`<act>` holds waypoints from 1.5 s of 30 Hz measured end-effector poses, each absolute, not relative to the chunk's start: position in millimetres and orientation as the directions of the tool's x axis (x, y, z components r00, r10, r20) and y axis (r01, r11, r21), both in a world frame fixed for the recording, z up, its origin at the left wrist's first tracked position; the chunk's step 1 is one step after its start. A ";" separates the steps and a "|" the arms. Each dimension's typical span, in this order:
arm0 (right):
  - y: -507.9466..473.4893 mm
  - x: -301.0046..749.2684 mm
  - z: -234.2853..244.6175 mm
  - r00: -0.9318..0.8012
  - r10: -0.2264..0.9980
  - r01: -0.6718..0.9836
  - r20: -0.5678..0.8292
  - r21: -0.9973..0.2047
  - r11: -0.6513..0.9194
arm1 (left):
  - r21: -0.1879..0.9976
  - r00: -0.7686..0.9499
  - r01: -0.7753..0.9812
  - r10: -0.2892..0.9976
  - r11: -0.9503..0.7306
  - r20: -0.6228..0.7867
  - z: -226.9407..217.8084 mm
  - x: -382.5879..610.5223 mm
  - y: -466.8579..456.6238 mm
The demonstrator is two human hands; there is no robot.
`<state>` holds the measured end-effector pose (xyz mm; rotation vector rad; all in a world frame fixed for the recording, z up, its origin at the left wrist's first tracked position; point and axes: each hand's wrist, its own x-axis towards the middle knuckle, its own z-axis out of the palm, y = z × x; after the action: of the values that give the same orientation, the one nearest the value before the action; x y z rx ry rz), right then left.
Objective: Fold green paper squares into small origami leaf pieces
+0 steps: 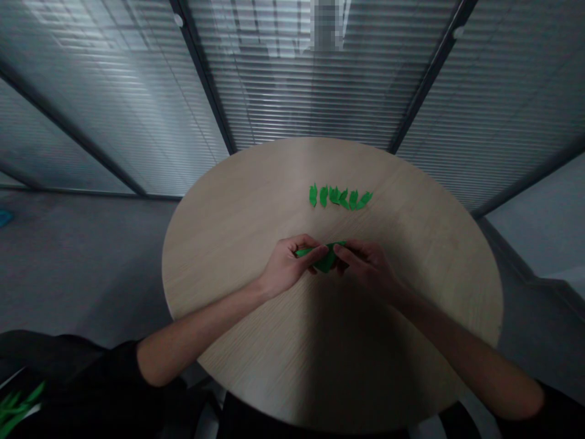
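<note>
Between my two hands is a green piece that looks like folded paper, held just above the table. My left hand pinches its left side, thumb on top and fingers curled beneath. On its right side, the thumb and fingers of my right hand are closed as well. Both thumbs nearly meet at its middle, and the fingers hide part of it. Beyond my hands, several small green folded pieces lie in a row on the table; a few of them touch or overlap.
The round wooden table stands close to glass panels with blinds. At the lower left, green strips lie on something dark and white beside me. A blue object sits on the grey floor at the far left.
</note>
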<state>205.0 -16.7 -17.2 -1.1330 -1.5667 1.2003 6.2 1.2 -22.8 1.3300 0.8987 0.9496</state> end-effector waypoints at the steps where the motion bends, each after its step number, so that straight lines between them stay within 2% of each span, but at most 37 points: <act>1: -16.7 205.0 -16.8 -0.247 0.965 0.161 0.088 -0.978 0.130 | 0.999 0.365 -0.042 0.931 0.005 0.010 -23.2 6.3 1.1; 12: -16.2 206.3 -16.0 -0.253 0.965 0.154 0.070 -0.982 0.112 | 0.997 0.351 -0.061 0.936 0.053 -0.028 -23.8 6.7 0.7; 20: -15.2 204.6 -22.3 -0.255 0.965 0.144 0.064 -0.984 0.104 | 0.997 0.340 -0.073 0.940 0.017 0.009 -21.9 6.7 -1.2; 28: -22.3 194.7 -28.9 -0.379 0.926 0.173 -0.004 -0.983 0.067 | 0.997 0.328 -0.060 0.943 -0.038 0.056 -20.5 7.5 -1.7; 37: -23.2 190.3 -30.6 -0.375 0.927 0.171 -0.028 -0.984 0.040 | 0.992 0.306 -0.047 0.944 -0.116 0.125 -20.8 4.7 0.4; 45: -24.4 190.8 -30.1 -0.398 0.916 0.174 -0.055 -0.985 0.016 | 0.995 0.276 -0.059 0.957 -0.075 0.089 -22.7 6.5 0.2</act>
<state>190.8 -24.4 -30.1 -1.1306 -1.6384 1.4377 6.5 0.2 -22.7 1.3534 0.9243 1.0790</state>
